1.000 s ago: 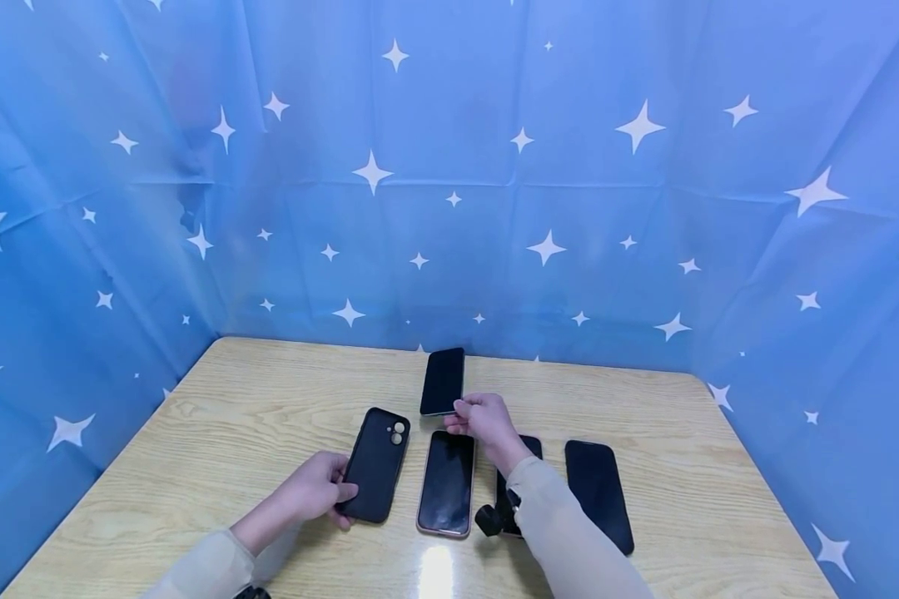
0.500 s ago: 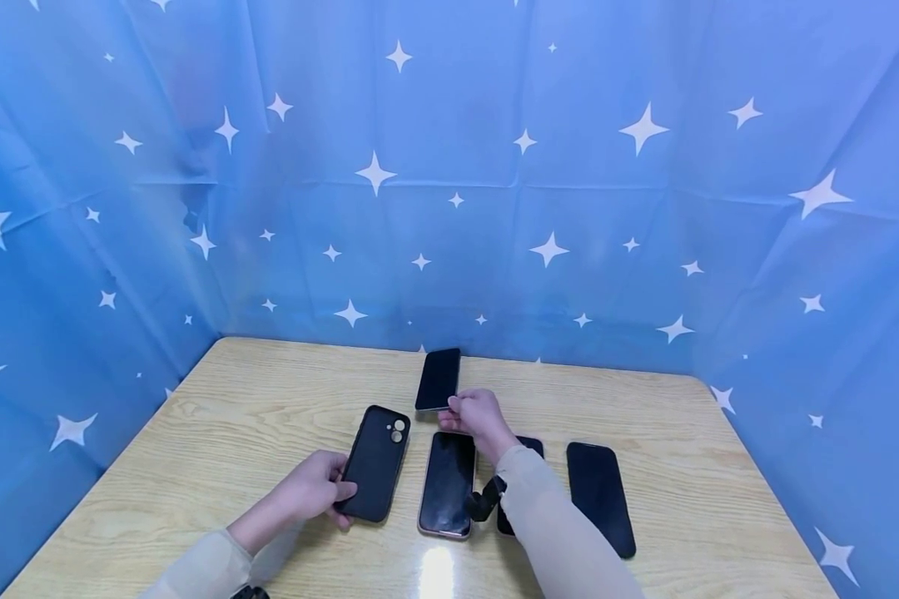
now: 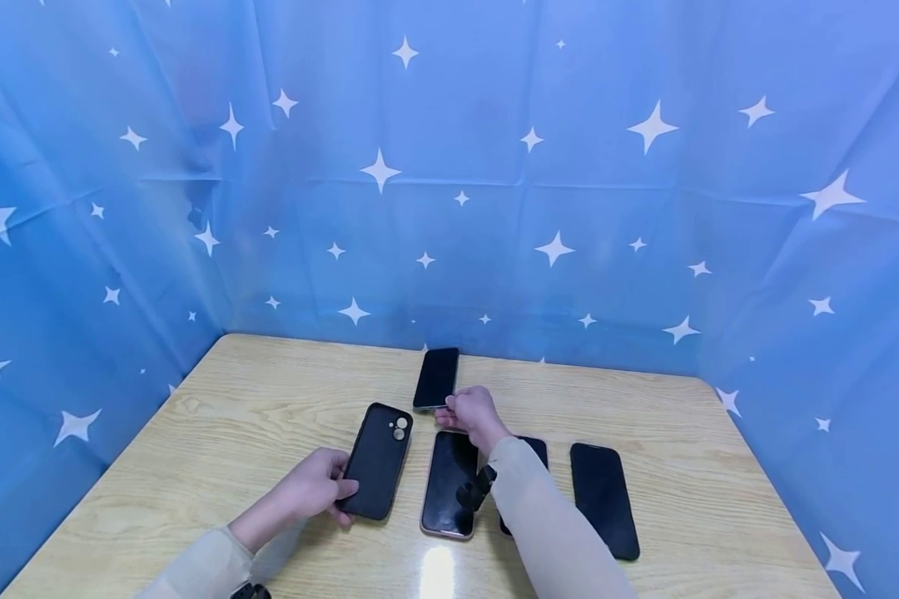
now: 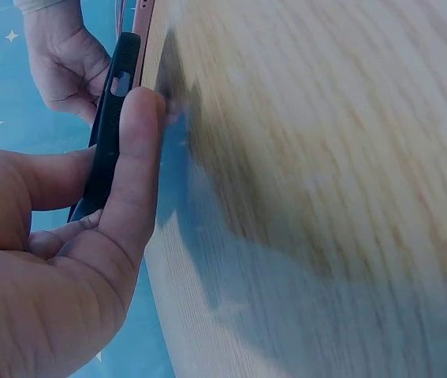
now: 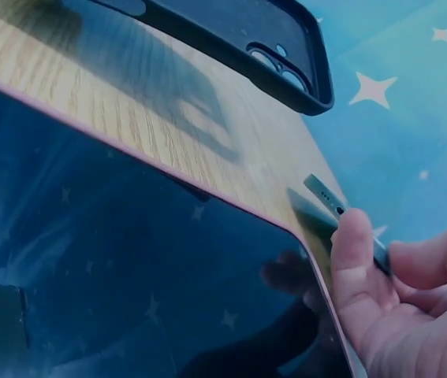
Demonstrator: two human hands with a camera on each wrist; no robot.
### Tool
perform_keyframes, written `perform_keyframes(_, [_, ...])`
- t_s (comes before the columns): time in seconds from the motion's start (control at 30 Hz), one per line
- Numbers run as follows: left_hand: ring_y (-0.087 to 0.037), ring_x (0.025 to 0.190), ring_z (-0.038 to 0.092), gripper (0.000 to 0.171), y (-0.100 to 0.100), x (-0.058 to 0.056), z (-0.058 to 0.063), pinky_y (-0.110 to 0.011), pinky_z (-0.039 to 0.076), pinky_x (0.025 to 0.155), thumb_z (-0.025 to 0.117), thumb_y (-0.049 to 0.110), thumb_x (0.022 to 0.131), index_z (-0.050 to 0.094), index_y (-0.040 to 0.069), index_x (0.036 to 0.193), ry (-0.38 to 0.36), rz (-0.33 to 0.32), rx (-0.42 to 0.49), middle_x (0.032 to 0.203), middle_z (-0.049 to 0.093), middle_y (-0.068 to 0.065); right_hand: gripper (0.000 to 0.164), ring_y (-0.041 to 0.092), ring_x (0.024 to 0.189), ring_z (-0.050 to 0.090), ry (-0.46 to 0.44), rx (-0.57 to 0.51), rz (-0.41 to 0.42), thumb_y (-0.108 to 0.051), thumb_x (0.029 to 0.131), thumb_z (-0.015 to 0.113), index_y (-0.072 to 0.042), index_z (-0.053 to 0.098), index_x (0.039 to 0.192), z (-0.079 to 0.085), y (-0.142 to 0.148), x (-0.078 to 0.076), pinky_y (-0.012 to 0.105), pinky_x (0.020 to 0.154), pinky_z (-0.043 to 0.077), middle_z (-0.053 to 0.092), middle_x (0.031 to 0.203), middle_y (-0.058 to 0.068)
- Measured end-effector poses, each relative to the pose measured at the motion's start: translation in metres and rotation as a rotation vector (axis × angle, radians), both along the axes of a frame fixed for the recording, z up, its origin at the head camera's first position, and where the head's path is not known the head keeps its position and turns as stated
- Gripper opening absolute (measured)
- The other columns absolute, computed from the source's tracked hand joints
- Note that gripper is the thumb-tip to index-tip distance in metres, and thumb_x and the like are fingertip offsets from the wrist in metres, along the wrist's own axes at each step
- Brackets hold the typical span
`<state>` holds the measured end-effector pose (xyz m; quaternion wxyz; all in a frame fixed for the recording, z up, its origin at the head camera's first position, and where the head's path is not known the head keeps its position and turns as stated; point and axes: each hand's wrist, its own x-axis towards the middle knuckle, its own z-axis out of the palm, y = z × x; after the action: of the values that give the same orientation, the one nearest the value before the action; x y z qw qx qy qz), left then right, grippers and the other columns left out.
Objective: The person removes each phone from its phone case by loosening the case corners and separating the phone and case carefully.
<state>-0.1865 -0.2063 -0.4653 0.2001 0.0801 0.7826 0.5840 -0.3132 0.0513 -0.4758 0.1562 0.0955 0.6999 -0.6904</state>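
In the head view my left hand point(image 3: 315, 482) grips the lower left part of a black phone case point(image 3: 377, 462). The case's hollow inside faces up, with its camera holes at the top right. Seen from the left wrist, thumb and fingers pinch the case point(image 4: 121, 110) above the wood. Farther back, my right hand point(image 3: 474, 413) pinches the near right corner of a dark-screened phone point(image 3: 436, 377). Only that phone's thin edge point(image 5: 322, 195) shows in the right wrist view, between thumb and fingers. Whether its far end touches the table cannot be told.
A phone with a pink edge point(image 3: 448, 491) lies between my hands. Right of it lies another phone point(image 3: 535, 451), partly hidden by my right sleeve point(image 3: 554, 524). A third black phone point(image 3: 605, 499) lies farther right. A blue star-patterned curtain point(image 3: 464, 166) surrounds the wooden table point(image 3: 285, 383).
My right hand and the phone it pinches have shifted slightly left. The right forearm has swung left too, covering more of the pink-edged phone. The left hand keeps its grip on the case.
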Motion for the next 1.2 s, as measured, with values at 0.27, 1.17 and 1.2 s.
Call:
perform_keyframes(0.27, [-0.027, 0.063, 0.072, 0.003, 0.000, -0.001, 0.000, -0.040, 0.067, 0.062, 0.055, -0.014, 0.096, 0.058, -0.016, 0.097, 0.002, 0.004, 0.002, 0.081, 0.065, -0.018, 0.024, 0.012, 0.062, 0.066, 0.030, 0.117, 0.021, -0.002, 0.105, 0.055, 0.016, 0.060, 0.121, -0.001, -0.002, -0.003, 0.023, 0.062, 0.063, 0.068, 0.079, 0.012])
perform_keyframes(1.17, [-0.031, 0.072, 0.074, 0.006, -0.001, -0.001, 0.013, -0.040, 0.067, 0.063, 0.057, -0.012, 0.096, 0.058, -0.015, 0.101, 0.020, 0.009, 0.000, 0.086, 0.065, -0.019, 0.026, 0.020, 0.062, 0.057, 0.333, 0.705, 0.419, -0.022, 0.108, 0.056, -0.002, 0.072, 0.103, 0.038, 0.022, 0.003, 0.034, 0.071, 0.054, 0.065, 0.076, 0.010])
perform_keyframes(1.2, [-0.032, 0.073, 0.074, 0.006, -0.001, -0.001, 0.013, -0.040, 0.067, 0.064, 0.057, -0.012, 0.096, 0.058, -0.016, 0.101, 0.024, 0.007, 0.001, 0.086, 0.066, -0.019, 0.027, 0.021, 0.066, 0.061, 0.353, 0.717, 0.433, -0.023, 0.108, 0.055, -0.003, 0.072, 0.113, 0.042, 0.023, 0.005, 0.036, 0.074, 0.056, 0.069, 0.083, 0.012])
